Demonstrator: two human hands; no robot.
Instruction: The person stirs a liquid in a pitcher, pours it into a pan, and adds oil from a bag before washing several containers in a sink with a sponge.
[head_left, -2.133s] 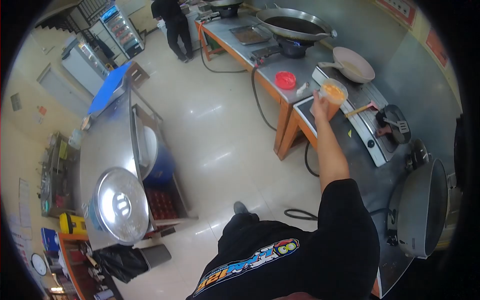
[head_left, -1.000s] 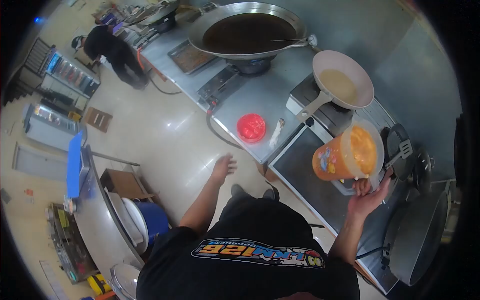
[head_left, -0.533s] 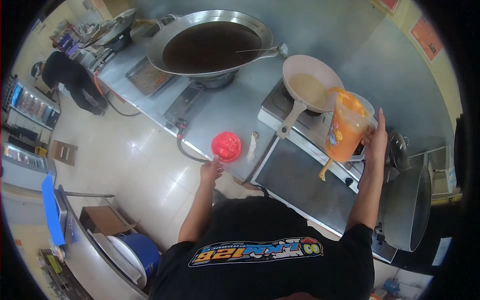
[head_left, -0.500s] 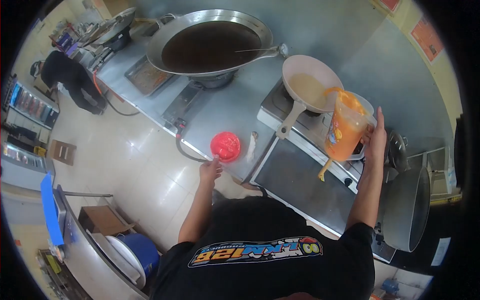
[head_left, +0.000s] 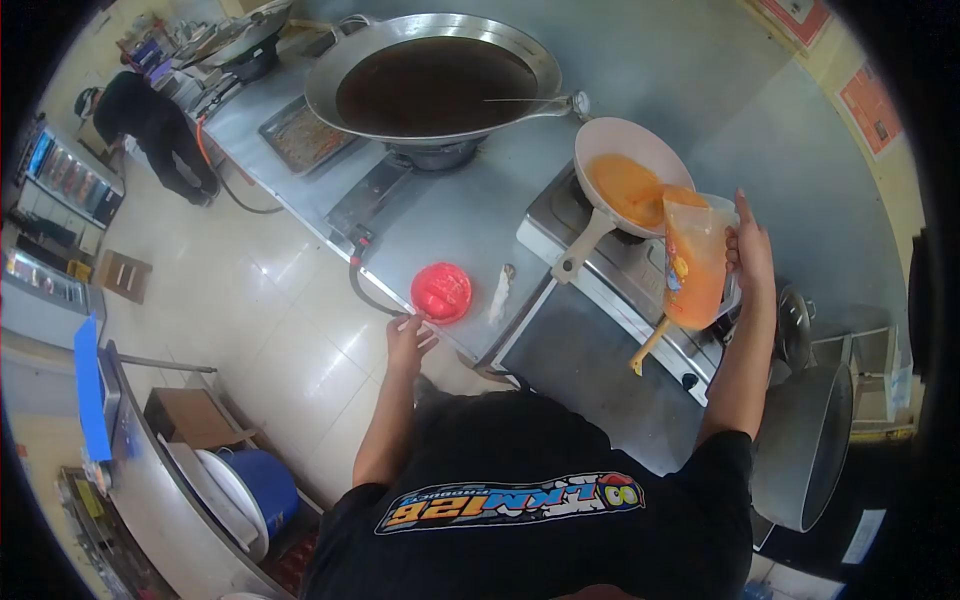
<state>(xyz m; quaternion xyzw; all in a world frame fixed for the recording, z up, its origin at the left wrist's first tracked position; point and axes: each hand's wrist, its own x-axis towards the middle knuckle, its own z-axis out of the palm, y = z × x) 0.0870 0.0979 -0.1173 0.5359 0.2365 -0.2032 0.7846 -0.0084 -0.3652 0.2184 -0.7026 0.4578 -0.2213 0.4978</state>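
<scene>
My right hand [head_left: 752, 250] grips a clear tub of orange liquid [head_left: 692, 262], tipped toward a pale frying pan [head_left: 628, 180] on the stove. Orange liquid covers the pan's bottom. My left hand [head_left: 407, 335] rests with its fingertips on the steel counter's front edge [head_left: 445, 225], just below a round red lid [head_left: 441, 291]. The fingers are loosely spread and hold nothing.
A large wok of dark liquid [head_left: 437, 80] with a ladle sits on a burner at the back. A wooden-handled spatula [head_left: 648, 345] lies on the stove front. Another person [head_left: 150, 120] stands far left. A big steel pot [head_left: 803, 448] is at right, a blue bin [head_left: 255, 486] behind me.
The tub has tilted further over the pan, and orange liquid now fills the pan that earlier held a pale liquid. My left hand stays at the counter edge by the red lid.
</scene>
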